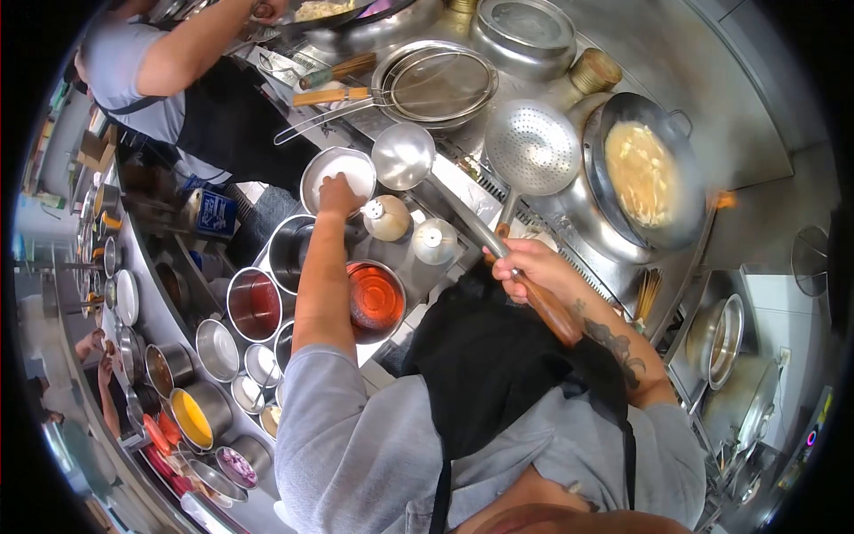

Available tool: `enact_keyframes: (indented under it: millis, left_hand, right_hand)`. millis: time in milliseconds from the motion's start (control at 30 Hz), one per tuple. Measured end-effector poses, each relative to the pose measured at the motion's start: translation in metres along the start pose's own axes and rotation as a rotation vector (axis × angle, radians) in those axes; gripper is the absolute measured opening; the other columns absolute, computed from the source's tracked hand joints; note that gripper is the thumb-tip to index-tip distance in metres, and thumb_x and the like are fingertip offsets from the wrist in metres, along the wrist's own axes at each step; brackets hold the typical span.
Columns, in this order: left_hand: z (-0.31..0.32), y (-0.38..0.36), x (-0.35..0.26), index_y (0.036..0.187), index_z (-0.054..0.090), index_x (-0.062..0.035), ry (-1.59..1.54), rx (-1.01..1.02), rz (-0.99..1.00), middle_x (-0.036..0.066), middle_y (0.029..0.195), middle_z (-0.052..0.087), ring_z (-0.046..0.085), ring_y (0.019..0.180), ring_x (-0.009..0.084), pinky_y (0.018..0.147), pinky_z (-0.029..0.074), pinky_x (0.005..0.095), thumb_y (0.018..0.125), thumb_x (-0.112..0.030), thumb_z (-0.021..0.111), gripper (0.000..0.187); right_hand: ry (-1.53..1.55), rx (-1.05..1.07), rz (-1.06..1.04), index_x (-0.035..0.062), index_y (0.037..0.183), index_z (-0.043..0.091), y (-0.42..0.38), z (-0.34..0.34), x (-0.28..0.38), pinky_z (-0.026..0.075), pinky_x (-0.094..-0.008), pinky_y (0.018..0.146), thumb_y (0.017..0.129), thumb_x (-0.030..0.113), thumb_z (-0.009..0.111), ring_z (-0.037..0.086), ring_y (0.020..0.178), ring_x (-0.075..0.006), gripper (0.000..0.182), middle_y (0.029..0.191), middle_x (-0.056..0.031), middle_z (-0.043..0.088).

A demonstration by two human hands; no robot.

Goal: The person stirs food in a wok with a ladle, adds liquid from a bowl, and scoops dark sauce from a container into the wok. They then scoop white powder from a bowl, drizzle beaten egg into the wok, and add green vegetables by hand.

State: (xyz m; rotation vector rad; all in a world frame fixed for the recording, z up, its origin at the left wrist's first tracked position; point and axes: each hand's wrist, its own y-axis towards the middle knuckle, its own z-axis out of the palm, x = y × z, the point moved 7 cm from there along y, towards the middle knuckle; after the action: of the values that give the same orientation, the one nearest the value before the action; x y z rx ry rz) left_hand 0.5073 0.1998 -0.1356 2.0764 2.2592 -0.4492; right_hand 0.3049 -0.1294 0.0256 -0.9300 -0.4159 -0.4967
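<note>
Here, seen from above, the person stands at a steel cooking counter:

- The right hand is closed round the wooden handle of a ladle; the handle runs down past the wrist, and the round steel bowl of the ladle hangs over the counter just beside a bowl of white powder
- The left hand reaches forward with its fingers down in that bowl of white powder, touching the contents; whether it pinches anything cannot be told
- Two small white shakers stand between the two arms, close to the ladle's shaft
- A pot of red oil sits under the left forearm, with a row of other steel tubs running down the left side
- A perforated skimmer lies beside the ladle, its rim next to a wok holding pale yellow food
- At the top left another person in a black apron works at a second pan
</note>
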Motion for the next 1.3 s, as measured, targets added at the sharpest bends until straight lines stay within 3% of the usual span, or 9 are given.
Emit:
enact_keyframes:
  millis: [267, 533, 567, 667, 700, 933, 1133, 1233, 1300]
  left_hand:
    - [-0.002, -0.001, -0.004, 0.103, 0.056, 0.0043, -0.020, -0.020, 0.026, 0.025, 0.106, 0.057, 0.059, 0.096, 0.0383, 0.086, 0.049, 0.0400, 0.057, -0.031, 0.079, 0.062]
    - [0.020, 0.028, 0.013, 0.088, 0.064, 0.0056, -0.060, -0.073, 0.156, 0.025, 0.092, 0.064, 0.063, 0.086, 0.0353, 0.079, 0.051, 0.0381, 0.062, -0.031, 0.074, 0.046]
    - [0.023, 0.035, 0.015, 0.091, 0.064, 0.0072, -0.183, -0.003, 0.086, 0.021, 0.090, 0.066, 0.065, 0.077, 0.0305, 0.072, 0.053, 0.0357, 0.067, -0.023, 0.070, 0.039]
    - [-0.016, 0.011, -0.041, 0.107, 0.060, 0.0093, -1.095, 0.240, 0.040, 0.017, 0.091, 0.065, 0.064, 0.083, 0.0245, 0.072, 0.052, 0.0327, 0.074, -0.018, 0.066, 0.043]
    - [-0.024, 0.006, -0.061, 0.108, 0.059, 0.0089, -1.063, 0.344, 0.115, 0.011, 0.094, 0.064, 0.062, 0.082, 0.0178, 0.070, 0.052, 0.0274, 0.078, -0.012, 0.064, 0.037]
    - [-0.024, 0.006, -0.098, 0.110, 0.059, 0.0067, -0.948, 0.422, 0.188, 0.011, 0.098, 0.064, 0.061, 0.084, 0.0158, 0.074, 0.052, 0.0280, 0.079, -0.009, 0.064, 0.035]
    - [-0.045, -0.004, -0.101, 0.109, 0.061, 0.0042, -0.972, 0.414, 0.267, 0.009, 0.098, 0.065, 0.062, 0.087, 0.0159, 0.075, 0.052, 0.0292, 0.081, -0.011, 0.063, 0.032]
    - [-0.042, 0.002, -0.080, 0.109, 0.061, 0.0038, -1.090, 0.379, 0.222, 0.010, 0.096, 0.065, 0.062, 0.088, 0.0149, 0.076, 0.051, 0.0273, 0.081, -0.011, 0.063, 0.032]
    - [-0.038, 0.008, -0.051, 0.108, 0.061, 0.0036, -0.946, 0.226, 0.108, 0.012, 0.094, 0.066, 0.064, 0.089, 0.0189, 0.077, 0.052, 0.0307, 0.078, -0.016, 0.066, 0.035]
  right_hand:
    - [0.007, -0.033, -0.003, 0.0047, 0.110, 0.050, -0.005, 0.001, -0.005, 0.035, -0.0242, 0.040, 0.085, 0.004, 0.047, 0.045, 0.044, -0.0085, 0.025, 0.068, -0.0016, 0.046]
    - [0.063, 0.012, -0.017, 0.0044, 0.094, 0.045, -0.004, 0.002, -0.009, 0.038, -0.0267, 0.040, 0.085, 0.005, 0.052, 0.047, 0.046, -0.0106, 0.011, 0.068, -0.0032, 0.049]
    - [0.073, 0.015, -0.021, 0.0047, 0.092, 0.045, -0.005, 0.002, -0.009, 0.038, -0.0268, 0.040, 0.085, 0.005, 0.052, 0.047, 0.046, -0.0105, 0.009, 0.067, -0.0031, 0.049]
    - [0.078, 0.021, -0.032, 0.0054, 0.089, 0.045, -0.007, 0.002, -0.009, 0.038, -0.0272, 0.040, 0.085, 0.005, 0.052, 0.047, 0.046, -0.0104, 0.008, 0.067, -0.0028, 0.049]
    - [0.089, 0.026, -0.026, 0.0052, 0.090, 0.045, -0.008, 0.002, -0.012, 0.038, -0.0271, 0.040, 0.085, 0.005, 0.052, 0.047, 0.046, -0.0103, 0.008, 0.067, -0.0026, 0.049]
    - [0.077, 0.034, -0.021, 0.0046, 0.097, 0.048, -0.009, 0.001, -0.007, 0.038, -0.0270, 0.041, 0.085, 0.005, 0.051, 0.047, 0.047, -0.0092, 0.012, 0.067, -0.0016, 0.049]
    - [0.148, 0.084, -0.004, 0.0032, 0.105, 0.048, -0.011, 0.002, -0.004, 0.037, -0.0268, 0.043, 0.087, 0.008, 0.048, 0.046, 0.047, -0.0086, 0.018, 0.070, -0.0010, 0.048]
    - [0.178, 0.121, 0.009, 0.0029, 0.106, 0.047, -0.007, -0.001, -0.006, 0.036, -0.0267, 0.043, 0.088, 0.009, 0.047, 0.046, 0.047, -0.0083, 0.019, 0.070, -0.0006, 0.047]
    - [0.182, 0.130, 0.008, 0.0028, 0.107, 0.047, -0.007, -0.002, -0.005, 0.036, -0.0266, 0.043, 0.088, 0.009, 0.047, 0.045, 0.048, -0.0082, 0.019, 0.070, -0.0005, 0.047]
